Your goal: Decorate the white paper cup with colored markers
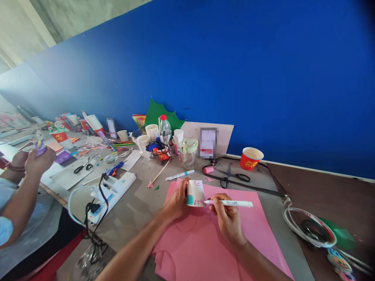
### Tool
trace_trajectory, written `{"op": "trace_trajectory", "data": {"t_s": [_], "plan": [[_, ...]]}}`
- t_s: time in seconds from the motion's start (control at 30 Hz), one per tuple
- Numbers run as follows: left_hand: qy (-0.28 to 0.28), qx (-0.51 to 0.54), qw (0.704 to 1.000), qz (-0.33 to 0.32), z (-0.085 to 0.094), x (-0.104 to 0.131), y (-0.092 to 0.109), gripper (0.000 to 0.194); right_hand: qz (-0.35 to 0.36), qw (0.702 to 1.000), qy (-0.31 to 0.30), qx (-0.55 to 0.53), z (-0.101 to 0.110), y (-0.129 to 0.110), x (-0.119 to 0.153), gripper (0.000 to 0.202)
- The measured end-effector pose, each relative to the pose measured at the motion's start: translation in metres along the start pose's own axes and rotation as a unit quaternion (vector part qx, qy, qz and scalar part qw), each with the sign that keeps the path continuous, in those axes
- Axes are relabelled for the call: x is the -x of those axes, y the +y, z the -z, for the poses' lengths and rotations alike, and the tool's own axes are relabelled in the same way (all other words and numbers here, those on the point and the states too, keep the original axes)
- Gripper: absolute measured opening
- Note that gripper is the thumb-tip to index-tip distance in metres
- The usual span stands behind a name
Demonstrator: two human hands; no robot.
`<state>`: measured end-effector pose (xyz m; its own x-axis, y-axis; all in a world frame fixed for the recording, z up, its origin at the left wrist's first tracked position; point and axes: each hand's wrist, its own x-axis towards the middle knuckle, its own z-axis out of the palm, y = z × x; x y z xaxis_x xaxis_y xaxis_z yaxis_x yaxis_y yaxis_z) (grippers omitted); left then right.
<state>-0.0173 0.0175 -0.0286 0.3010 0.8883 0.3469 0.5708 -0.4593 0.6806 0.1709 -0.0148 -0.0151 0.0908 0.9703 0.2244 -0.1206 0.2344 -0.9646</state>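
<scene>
My left hand (pixel 177 200) grips a white paper cup (pixel 195 188) by its side, tilted over the pink paper sheets (pixel 211 242). Pink outlines and a teal patch mark the cup's wall. Between the fingers of my right hand (pixel 227 218) is a white acrylic marker (pixel 237 203), its pink tip at the cup's lower right edge. Beyond the cup lies a second marker (pixel 180 175) with a blue band. The pink cap (pixel 209 169) rests near black scissors (pixel 234 177).
A red paper cup (pixel 252 158) stands back right, and a glass jar (pixel 190 153) behind my hands. At left are a power strip (pixel 113 197), a blue glue gun (pixel 114 169) and a co-worker's hand (pixel 41 160) holding a small purple object. Coiled cable (pixel 310 226) lies right.
</scene>
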Motion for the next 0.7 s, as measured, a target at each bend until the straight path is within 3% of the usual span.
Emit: {"op": "trace_trajectory", "data": {"t_s": [0.7], "plan": [[-0.001,0.002,1.000,0.000,0.0003,0.0005,0.0009,0.068,0.016,1.000,-0.005,0.017,-0.0019,-0.0077,0.0000,0.038]]}}
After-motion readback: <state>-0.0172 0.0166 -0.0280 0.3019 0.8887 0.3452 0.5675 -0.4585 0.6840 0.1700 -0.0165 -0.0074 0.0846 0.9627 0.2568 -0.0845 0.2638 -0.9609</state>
